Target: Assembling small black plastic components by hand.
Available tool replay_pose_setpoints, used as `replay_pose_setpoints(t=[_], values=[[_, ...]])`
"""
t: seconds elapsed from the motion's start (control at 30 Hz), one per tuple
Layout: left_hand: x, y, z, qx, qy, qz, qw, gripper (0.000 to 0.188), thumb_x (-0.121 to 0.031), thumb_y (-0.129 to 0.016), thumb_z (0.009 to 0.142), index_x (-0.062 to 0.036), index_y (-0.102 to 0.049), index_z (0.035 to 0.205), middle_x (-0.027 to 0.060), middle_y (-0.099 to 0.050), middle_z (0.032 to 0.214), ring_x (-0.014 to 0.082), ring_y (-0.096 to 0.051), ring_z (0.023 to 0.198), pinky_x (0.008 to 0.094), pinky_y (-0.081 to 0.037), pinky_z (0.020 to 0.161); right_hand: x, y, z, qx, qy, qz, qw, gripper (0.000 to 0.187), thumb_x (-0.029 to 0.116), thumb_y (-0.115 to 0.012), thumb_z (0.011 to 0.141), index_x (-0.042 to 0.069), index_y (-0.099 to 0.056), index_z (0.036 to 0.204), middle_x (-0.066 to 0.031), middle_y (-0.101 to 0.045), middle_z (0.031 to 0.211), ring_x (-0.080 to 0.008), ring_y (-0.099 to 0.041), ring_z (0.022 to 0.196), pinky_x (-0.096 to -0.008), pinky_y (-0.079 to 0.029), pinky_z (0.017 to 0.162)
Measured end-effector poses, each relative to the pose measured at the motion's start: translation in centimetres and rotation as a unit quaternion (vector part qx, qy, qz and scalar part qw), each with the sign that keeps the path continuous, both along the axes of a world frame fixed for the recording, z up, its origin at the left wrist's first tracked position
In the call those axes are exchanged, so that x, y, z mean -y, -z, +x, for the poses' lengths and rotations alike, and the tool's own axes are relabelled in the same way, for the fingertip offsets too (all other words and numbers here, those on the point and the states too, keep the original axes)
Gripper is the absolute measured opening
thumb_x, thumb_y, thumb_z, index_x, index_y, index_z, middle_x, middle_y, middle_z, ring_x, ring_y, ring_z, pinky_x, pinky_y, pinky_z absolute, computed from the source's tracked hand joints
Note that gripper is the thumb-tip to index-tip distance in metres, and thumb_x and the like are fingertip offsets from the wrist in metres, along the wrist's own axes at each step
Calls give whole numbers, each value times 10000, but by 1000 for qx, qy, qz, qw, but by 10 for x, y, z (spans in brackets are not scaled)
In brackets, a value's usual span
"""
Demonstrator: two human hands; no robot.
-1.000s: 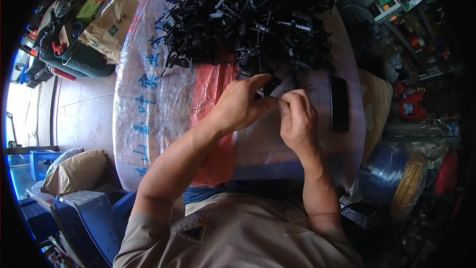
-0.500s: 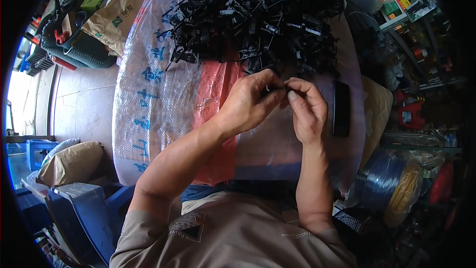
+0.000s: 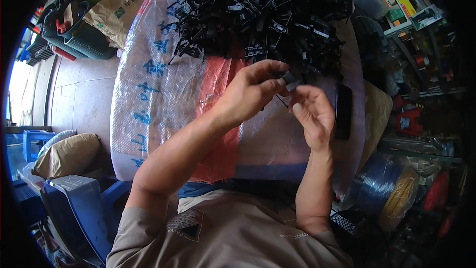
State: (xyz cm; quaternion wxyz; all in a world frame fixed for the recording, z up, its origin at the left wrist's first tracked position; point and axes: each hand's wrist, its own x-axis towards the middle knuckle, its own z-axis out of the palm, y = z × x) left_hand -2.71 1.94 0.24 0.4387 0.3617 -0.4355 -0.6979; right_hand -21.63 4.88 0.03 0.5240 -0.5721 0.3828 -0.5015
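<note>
Between the thumb and fingers of my left hand [image 3: 252, 89] is a small black plastic part [image 3: 289, 78], partly hidden by the fingers. A thin dark stem extends below it toward the right hand. My right hand [image 3: 313, 114] is just right of the part, its fingers half curled and the thumb apart from them; I see nothing gripped in it. Just beyond both hands lies a big heap of similar black plastic parts [image 3: 258, 15], many with thin arms, on a woven plastic sheet [image 3: 163, 119] with a red band.
A dark phone [image 3: 343, 111] lies on the sheet by my right hand. Blue plastic stools [image 3: 79, 213] and a stuffed sack [image 3: 67, 156] stand at left. A paper bag [image 3: 121, 10] is at the far left. Wrapped spools [image 3: 382, 183] and crowded shelves [image 3: 406, 10] line the right side.
The hands, which met at the fingertips before, are now slightly apart. My right hand has shifted right and its fingers have spread. The black part now shows more clearly in my left hand.
</note>
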Motion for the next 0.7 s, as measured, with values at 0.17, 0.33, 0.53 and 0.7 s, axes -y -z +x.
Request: replay_pose_setpoints(t=[0.17, 0.33, 0.53, 0.7], values=[[2, 7, -1, -92, 28, 79, 992, 245, -118, -534, 949, -25, -586, 1170, 35, -655, 842, 43, -460, 541, 182, -349, 478, -4, 6, 1, -104, 29, -64, 992, 98, 45, -661, 885, 5, -621, 965, 3, -598, 831, -51, -540, 730, -183, -432, 671], [-4, 5, -5, 107, 75, -152, 980, 300, -170, -601, 934, 29, -577, 1159, 73, -657, 899, 81, -572, 738, 247, -455, 622, 5, 14, -8, -160, 79, -41, 983, 85, 94, -636, 916, 12, -614, 915, 24, -561, 681, -42, -499, 610, -190, -395, 553], [-7, 18, -6, 247, 67, -351, 901, 329, -190, -614, 823, 24, -570, 1069, 253, -637, 840, 424, -627, 820, 464, -497, 692, -6, 10, -18, -133, -11, 39, 990, 44, 60, -602, 914, 16, -608, 912, 22, -557, 670, -32, -487, 587, -186, -395, 542], [-4, 9, 2, 266, 104, -313, 906, 345, -133, -606, 839, 35, -549, 1135, 214, -646, 928, 361, -655, 850, 385, -515, 724, 4, 1, -8, -171, -32, 67, 983, 34, 50, -599, 892, 21, -606, 909, 43, -542, 687, -13, -475, 609, -175, -386, 544]])
